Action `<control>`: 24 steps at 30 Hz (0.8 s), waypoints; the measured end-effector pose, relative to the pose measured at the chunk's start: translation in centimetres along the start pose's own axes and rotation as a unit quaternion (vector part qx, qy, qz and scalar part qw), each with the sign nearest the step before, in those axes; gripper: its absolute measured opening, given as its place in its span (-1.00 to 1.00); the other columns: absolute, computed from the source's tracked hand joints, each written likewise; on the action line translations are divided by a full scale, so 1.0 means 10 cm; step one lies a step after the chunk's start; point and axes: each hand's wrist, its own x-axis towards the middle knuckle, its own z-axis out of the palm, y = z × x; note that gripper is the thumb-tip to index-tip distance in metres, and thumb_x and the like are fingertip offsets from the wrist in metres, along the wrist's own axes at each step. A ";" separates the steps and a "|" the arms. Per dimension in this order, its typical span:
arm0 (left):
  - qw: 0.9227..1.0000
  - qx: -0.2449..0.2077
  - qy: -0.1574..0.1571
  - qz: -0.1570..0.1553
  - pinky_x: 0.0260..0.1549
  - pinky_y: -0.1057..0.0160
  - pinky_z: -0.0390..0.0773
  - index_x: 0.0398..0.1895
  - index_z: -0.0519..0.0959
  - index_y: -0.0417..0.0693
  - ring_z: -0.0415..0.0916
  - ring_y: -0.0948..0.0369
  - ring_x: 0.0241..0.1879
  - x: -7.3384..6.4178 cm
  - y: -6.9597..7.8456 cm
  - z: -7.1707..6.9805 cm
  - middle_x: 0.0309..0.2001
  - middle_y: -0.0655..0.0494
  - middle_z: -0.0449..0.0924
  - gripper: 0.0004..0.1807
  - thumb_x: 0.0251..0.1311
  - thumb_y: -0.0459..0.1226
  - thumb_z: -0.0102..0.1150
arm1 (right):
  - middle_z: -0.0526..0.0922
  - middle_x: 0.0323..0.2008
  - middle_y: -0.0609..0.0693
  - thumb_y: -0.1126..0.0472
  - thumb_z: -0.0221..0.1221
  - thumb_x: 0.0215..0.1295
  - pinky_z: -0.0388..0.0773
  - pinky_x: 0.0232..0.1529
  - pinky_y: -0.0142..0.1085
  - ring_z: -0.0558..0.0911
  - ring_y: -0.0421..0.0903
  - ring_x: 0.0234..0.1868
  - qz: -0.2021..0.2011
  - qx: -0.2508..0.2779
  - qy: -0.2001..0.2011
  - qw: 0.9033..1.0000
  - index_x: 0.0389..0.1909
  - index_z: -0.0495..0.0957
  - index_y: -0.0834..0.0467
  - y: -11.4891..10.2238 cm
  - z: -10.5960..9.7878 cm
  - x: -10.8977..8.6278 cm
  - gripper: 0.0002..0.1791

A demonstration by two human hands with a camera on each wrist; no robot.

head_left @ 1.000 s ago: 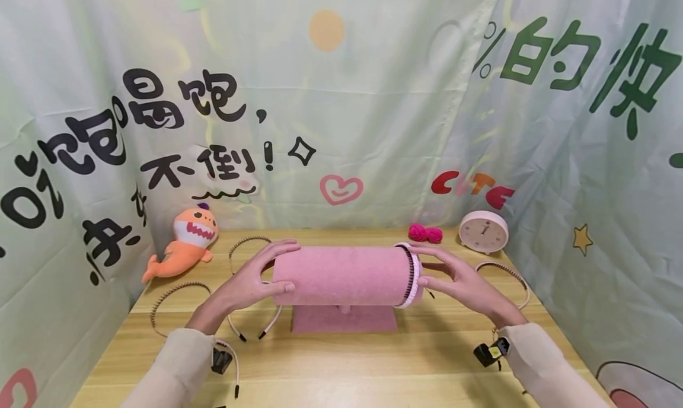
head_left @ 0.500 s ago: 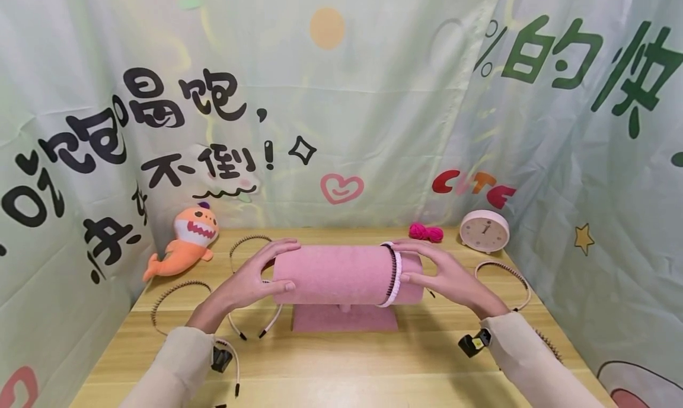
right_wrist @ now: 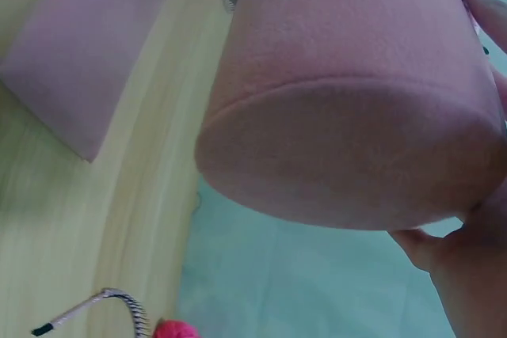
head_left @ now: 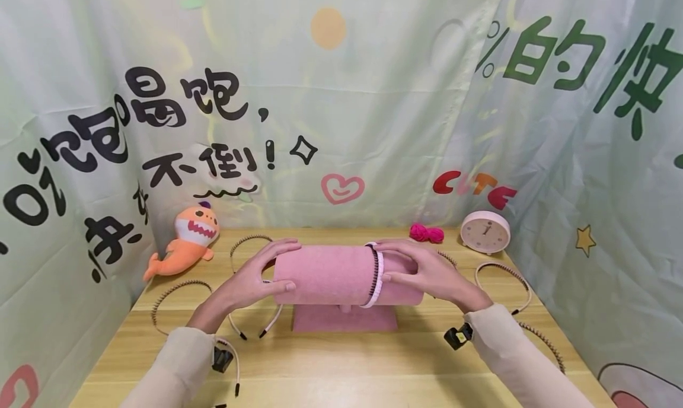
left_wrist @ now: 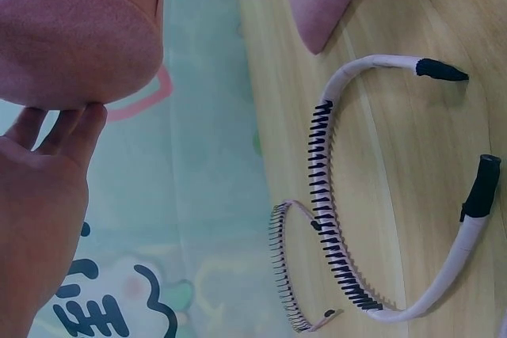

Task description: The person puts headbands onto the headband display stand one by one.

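Observation:
A pink velvet headband stand (head_left: 322, 274), a horizontal roll on a short post and flat base, stands mid-table. My left hand (head_left: 251, 280) grips the roll's left end, thumb in front and fingers over the top. In the left wrist view the fingertips meet the edge of the roll's round end (left_wrist: 75, 45). A white toothed headband (head_left: 376, 280) arches over the roll, right of its middle. My right hand (head_left: 429, 274) holds this headband, thumb at its front and fingers at its top. The roll's right end (right_wrist: 356, 152) faces the right wrist camera.
Several toothed headbands lie around the stand, including one at the left (head_left: 176, 289) and one at the right (head_left: 525, 283). Along the back are an orange shark plush (head_left: 181, 248), a magenta yarn bundle (head_left: 427, 233) and a round clock (head_left: 485, 232). Printed curtains enclose the table.
My right hand has slid the white headband leftward along the roll, from its right end toward the middle. The left hand and the stand have stayed in place.

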 end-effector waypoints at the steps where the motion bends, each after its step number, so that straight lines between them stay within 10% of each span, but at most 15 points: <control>1: 1.000 -0.001 0.000 0.000 0.53 -0.47 0.24 0.60 0.42 0.31 0.20 -0.19 0.65 0.00 0.00 0.00 0.68 -0.06 0.23 -0.20 0.32 -0.13 0.53 | 0.65 0.41 -0.22 -0.07 0.51 0.36 0.46 0.49 0.26 0.56 0.00 0.51 -0.005 -0.011 -0.001 1.000 0.40 0.62 -0.26 -0.01 0.00 0.01 -0.40; 24: 1.000 -0.001 -0.001 -0.005 0.53 -0.39 0.30 0.60 0.42 0.33 0.24 -0.14 0.63 0.01 -0.01 0.00 0.67 0.05 0.26 -0.20 0.33 -0.13 0.52 | 0.68 0.37 -0.22 -0.10 0.46 0.40 0.56 0.40 0.13 0.63 -0.04 0.39 -0.098 -0.134 -0.032 0.986 0.38 0.63 -0.14 -0.21 0.04 0.29 -0.44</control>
